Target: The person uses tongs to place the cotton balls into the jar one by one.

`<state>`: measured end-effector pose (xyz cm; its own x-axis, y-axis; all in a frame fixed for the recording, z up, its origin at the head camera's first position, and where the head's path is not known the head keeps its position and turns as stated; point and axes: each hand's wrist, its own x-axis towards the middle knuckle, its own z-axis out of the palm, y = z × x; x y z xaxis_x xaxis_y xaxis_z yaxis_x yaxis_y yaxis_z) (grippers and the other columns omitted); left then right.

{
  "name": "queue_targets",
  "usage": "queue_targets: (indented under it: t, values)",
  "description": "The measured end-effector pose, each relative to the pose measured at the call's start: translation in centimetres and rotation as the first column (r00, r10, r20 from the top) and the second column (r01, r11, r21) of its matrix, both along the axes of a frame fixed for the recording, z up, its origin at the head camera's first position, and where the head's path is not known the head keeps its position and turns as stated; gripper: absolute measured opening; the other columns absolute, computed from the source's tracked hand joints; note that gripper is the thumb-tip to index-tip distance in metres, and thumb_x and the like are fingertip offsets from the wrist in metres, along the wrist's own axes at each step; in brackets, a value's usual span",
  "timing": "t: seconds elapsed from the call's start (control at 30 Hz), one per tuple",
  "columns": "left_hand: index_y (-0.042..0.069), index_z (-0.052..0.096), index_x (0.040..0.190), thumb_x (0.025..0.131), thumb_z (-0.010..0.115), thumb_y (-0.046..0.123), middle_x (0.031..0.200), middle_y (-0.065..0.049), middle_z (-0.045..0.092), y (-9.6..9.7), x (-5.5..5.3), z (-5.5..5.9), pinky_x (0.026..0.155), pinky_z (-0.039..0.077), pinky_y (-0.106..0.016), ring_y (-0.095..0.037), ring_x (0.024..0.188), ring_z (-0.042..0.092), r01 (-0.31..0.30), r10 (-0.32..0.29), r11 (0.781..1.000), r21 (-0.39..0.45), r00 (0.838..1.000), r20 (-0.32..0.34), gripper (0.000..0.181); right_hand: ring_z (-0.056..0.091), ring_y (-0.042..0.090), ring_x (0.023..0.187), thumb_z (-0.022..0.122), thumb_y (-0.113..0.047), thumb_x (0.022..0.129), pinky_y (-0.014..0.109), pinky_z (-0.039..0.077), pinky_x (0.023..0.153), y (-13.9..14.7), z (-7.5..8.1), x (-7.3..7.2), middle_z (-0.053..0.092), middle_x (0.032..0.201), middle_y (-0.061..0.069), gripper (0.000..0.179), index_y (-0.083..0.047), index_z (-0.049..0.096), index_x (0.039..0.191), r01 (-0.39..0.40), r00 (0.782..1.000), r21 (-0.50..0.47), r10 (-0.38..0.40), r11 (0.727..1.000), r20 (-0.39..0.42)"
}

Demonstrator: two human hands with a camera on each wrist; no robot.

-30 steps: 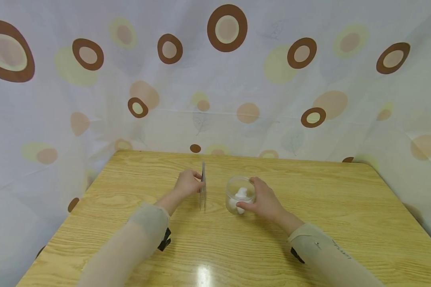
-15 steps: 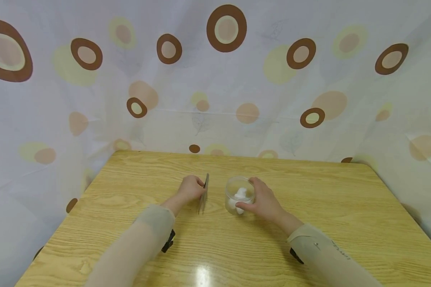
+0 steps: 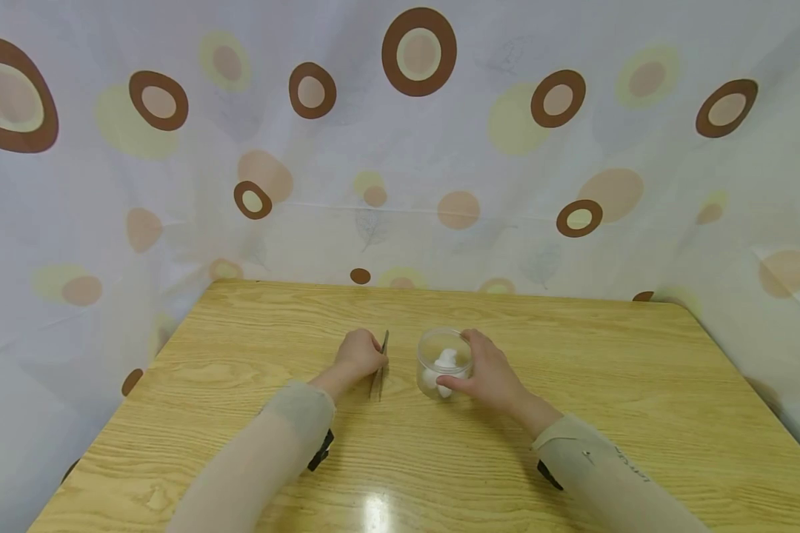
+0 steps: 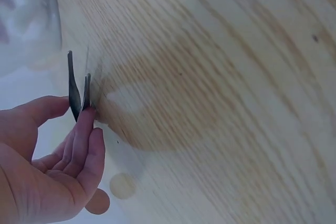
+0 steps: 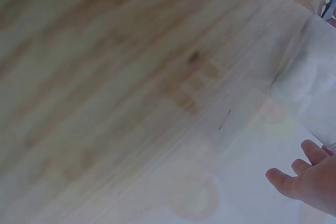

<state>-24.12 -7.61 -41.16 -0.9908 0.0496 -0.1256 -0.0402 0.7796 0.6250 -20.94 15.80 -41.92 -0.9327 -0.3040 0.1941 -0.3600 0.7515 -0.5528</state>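
Note:
My left hand [image 3: 362, 353] pinches metal tweezers [image 3: 377, 377] between thumb and fingers, their two tips pointing down toward the table, just left of the jar. In the left wrist view the tweezers [image 4: 76, 90] show two separate arms, with the thumb on one side and fingertips on the other. A clear round jar [image 3: 433, 343] without a lid stands on the table. White cotton balls [image 3: 445, 360] lie inside it. My right hand [image 3: 496, 372] grips the jar from its right side, thumb at the front and fingers round the back. The right wrist view shows this hand [image 5: 310, 177] only partly.
The wood-grain table [image 3: 613, 414] stretches around both hands. Behind it hangs a pale curtain [image 3: 507, 170] patterned with circles, meeting the table's back and side edges.
My left hand has moved slightly right and toward me, and the tweezers have tilted and come lower beside the jar. The right hand and jar have stayed in place.

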Motion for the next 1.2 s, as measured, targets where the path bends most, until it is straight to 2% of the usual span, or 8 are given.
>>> queue_targets:
  t: [0.23,0.43,0.7,0.83,0.93,0.97,1.07,1.2]
  values:
    - [0.002,0.065,0.084,0.079,0.069,0.011,0.088,-0.009,0.067,0.3,0.1,0.1,0.071,0.054,-0.032,-0.019,0.077,0.061,-0.011,0.011,0.998,-0.063,1.0,-0.001,0.01,0.047,0.04,0.12,0.075,-0.044,0.075,0.059,0.036,0.101,-0.2,0.0,-0.1,0.049,0.129,0.023,0.082,0.003,0.039,0.131,0.001,1.0,0.006,-0.001,1.0,0.004]
    - [0.005,0.063,0.075,0.079,0.068,0.011,0.078,-0.005,0.064,0.3,0.0,-0.1,0.06,0.049,-0.026,-0.016,0.066,0.056,-0.014,0.014,0.996,-0.091,1.0,-0.003,0.009,0.046,0.04,0.121,0.074,-0.047,0.074,0.056,0.039,0.1,-0.6,0.3,-0.3,0.048,0.131,0.022,0.086,0.004,0.039,0.133,0.008,1.0,0.019,-0.009,1.0,0.015]
    - [0.014,0.039,0.05,0.083,0.065,0.016,0.049,0.005,0.035,0.2,-0.2,-0.5,0.041,0.026,-0.02,-0.01,0.045,0.032,-0.011,0.011,0.992,-0.124,1.0,-0.001,0.041,0.045,0.041,0.123,0.075,-0.048,0.074,0.057,0.038,0.101,-0.8,0.4,-0.6,0.046,0.134,0.024,0.094,0.008,0.034,0.138,0.021,1.0,0.06,-0.021,0.998,0.003]
    - [0.007,0.061,0.073,0.088,0.06,0.03,0.068,-0.001,0.06,-0.3,-0.2,-0.2,0.049,0.044,-0.023,-0.013,0.058,0.052,-0.017,0.017,0.988,-0.157,1.0,-0.003,0.027,0.038,0.044,0.129,0.075,-0.048,0.073,0.063,0.032,0.103,-0.5,0.5,-0.6,0.04,0.14,0.026,0.103,0.009,0.023,0.143,0.026,0.999,0.065,-0.024,0.998,-0.033]
    - [0.003,0.06,0.114,0.089,0.057,0.042,0.109,-0.01,0.066,-0.8,-0.2,-0.1,0.073,0.055,-0.037,-0.024,0.089,0.064,-0.009,0.004,0.983,-0.185,1.0,-0.025,0.046,0.029,0.046,0.134,0.072,-0.05,0.075,0.067,0.025,0.104,0.1,0.8,-0.6,0.033,0.145,0.026,0.104,0.005,0.018,0.145,0.034,0.999,0.087,-0.031,0.996,-0.029]
    - [0.003,0.058,0.118,0.089,0.056,0.045,0.116,-0.012,0.064,-1.0,-0.2,-0.1,0.079,0.054,-0.042,-0.028,0.096,0.064,-0.003,-0.004,0.981,-0.193,0.999,-0.037,0.051,0.025,0.046,0.136,0.071,-0.051,0.076,0.069,0.022,0.105,0.3,0.8,-0.5,0.03,0.147,0.026,0.103,0.004,0.018,0.146,0.033,0.999,0.097,-0.031,0.995,-0.019]
    - [0.004,0.051,0.128,0.09,0.052,0.051,0.126,-0.015,0.057,-1.5,0.1,-0.2,0.096,0.045,-0.051,-0.034,0.112,0.056,0.038,-0.053,0.978,-0.206,0.997,-0.064,0.062,0.015,0.047,0.139,0.069,-0.053,0.076,0.074,0.012,0.104,0.7,1.0,-0.4,0.023,0.15,0.025,0.104,0.001,0.015,0.147,0.027,0.999,0.125,-0.03,0.992,0.025]
    - [0.005,0.039,0.14,0.09,0.049,0.054,0.144,-0.019,0.038,-2.0,0.4,-0.5,0.111,0.018,-0.063,-0.041,0.134,0.032,0.119,-0.141,0.966,-0.23,0.987,-0.081,0.07,0.009,0.047,0.14,0.068,-0.056,0.076,0.079,0.008,0.1,1.3,0.7,-0.4,0.018,0.153,0.023,0.107,0.001,0.013,0.148,0.01,0.998,0.173,-0.02,0.985,0.055]
